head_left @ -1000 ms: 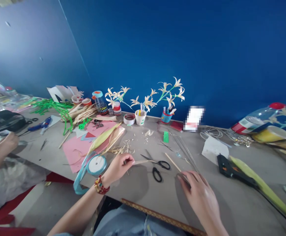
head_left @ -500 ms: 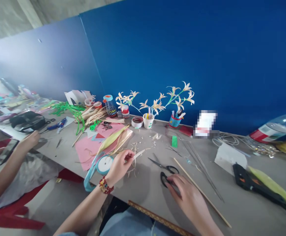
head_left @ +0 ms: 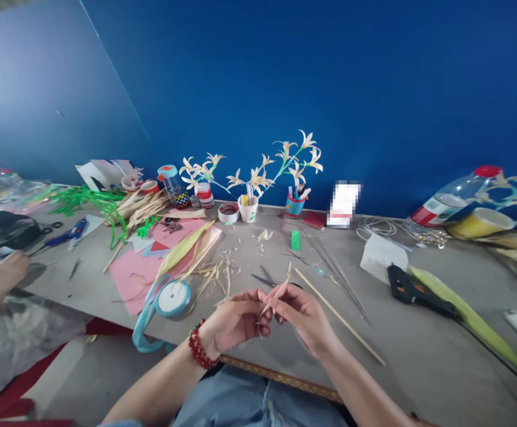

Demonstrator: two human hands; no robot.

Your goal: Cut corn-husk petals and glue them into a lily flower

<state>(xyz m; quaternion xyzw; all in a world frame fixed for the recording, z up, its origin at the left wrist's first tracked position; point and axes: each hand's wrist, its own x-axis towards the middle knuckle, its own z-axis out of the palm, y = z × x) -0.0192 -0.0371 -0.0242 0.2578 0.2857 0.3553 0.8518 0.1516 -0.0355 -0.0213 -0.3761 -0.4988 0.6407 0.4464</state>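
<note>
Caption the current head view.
Left hand and right hand hold a thin, pale strip above a gray tabletop, a round blue-and-white spool nearby.

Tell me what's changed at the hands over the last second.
The right hand has moved left from the scissors' handles and the left hand right, so they meet. The right has also taken hold of the pale strip, which now points upward. The scissors (now partly hidden), stick, ribbon roll and glue gun stayed put.

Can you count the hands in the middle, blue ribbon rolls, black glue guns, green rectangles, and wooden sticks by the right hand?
Hands: 2, left hand and right hand
Blue ribbon roll: 1
Black glue gun: 1
Green rectangle: 1
Wooden stick: 1
Total: 6
</note>
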